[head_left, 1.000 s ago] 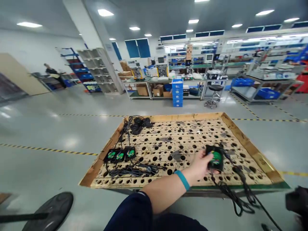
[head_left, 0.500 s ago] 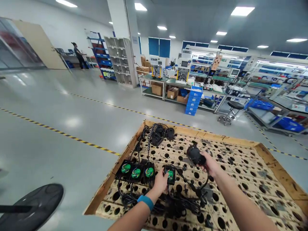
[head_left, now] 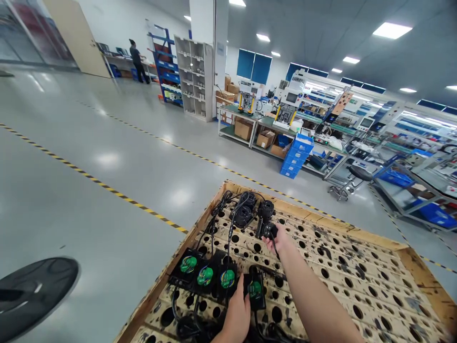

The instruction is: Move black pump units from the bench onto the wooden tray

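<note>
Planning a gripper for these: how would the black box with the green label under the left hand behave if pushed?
The black box looks rigid and flat, so it likely slides rather than rolls. Its attached cable would probably drag, or snag in the perforated board.

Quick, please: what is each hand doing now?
Left hand: closed on the green-labelled black unit.
Right hand: closed on a black plug on the perforated board.

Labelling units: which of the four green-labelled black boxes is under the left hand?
The rightmost green-labelled black box in the row; the left hand grips its near edge. The other three boxes lie untouched to its left.
</note>
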Tool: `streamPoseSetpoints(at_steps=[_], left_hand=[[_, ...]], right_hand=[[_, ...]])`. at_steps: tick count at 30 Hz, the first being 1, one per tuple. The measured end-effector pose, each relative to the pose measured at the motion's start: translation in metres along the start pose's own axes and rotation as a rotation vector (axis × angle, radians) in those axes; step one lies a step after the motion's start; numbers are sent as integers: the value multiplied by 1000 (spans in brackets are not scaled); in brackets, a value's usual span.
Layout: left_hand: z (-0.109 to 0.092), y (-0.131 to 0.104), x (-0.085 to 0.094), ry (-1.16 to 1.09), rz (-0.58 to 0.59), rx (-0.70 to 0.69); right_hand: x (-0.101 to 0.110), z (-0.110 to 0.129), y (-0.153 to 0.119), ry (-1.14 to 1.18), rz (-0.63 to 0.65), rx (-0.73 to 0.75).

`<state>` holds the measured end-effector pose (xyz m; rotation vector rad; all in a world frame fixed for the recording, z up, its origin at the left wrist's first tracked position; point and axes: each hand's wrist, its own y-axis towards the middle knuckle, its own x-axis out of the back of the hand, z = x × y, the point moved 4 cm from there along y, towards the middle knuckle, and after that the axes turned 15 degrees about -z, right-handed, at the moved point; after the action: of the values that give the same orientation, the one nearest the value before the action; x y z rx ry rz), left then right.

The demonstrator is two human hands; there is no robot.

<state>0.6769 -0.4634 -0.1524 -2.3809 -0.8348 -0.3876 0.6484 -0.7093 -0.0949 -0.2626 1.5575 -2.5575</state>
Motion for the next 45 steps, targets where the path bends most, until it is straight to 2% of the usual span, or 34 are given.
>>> streamPoseSetpoints(at_steps=[3,8,11,13,16,18,19,20,22,24,27,29,31,32,34,35,36,37,38,40,43,45], left_hand=[[-7,-3,7,105,50,-20],[-18,-12,16,416,34,-142],[-23,-17,19,547,-24,-273],[-24,-15,20,578,-67,-357],[-23,-4,20,575,-49,-482],[-22,6,17,569,12,-586],[-23,10,16,571,48,-632],[-23,14,14,579,77,-667],[-24,18,12,607,115,-701],[-27,19,11,643,141,-699],[-32,15,9,706,186,-656],[-36,12,5,731,220,-637],[-41,13,2,737,226,-642],[-44,15,1,731,218,-658],[-48,20,-1,712,216,-692],[-49,24,-1,698,217,-714],[-50,28,-1,682,218,-736],[-50,32,-1,669,217,-753],[-49,36,1,664,208,-764],[-47,42,4,672,191,-785],[-45,45,9,696,227,-804],[-46,43,10,693,261,-824]], right_hand=[[-10,10,10,-143,-68,74],[-15,36,14,-420,-266,263],[-5,53,-1,-560,-354,474],[13,56,-16,-609,-374,621],[56,35,-39,-573,-496,920],[88,3,-45,-462,-686,1082],[101,-18,-40,-419,-759,1034],[109,-39,-32,-406,-756,952],[109,-71,-14,-430,-661,851],[101,-82,-4,-446,-595,832],[86,-69,-11,-414,-629,850],[71,-54,-30,-382,-676,884],[43,-43,-58,-379,-620,983],[24,-40,-72,-409,-514,1063],[-13,-44,-102,-575,-128,1279],[-24,-51,-115,-661,35,1340],[-25,-60,-124,-732,142,1371],[-18,-70,-130,-778,179,1371],[-2,-83,-132,-807,161,1350],[46,-115,-128,-875,28,1264],[129,-181,-105,-1112,-205,993],[168,-219,-92,-1202,-301,916]])
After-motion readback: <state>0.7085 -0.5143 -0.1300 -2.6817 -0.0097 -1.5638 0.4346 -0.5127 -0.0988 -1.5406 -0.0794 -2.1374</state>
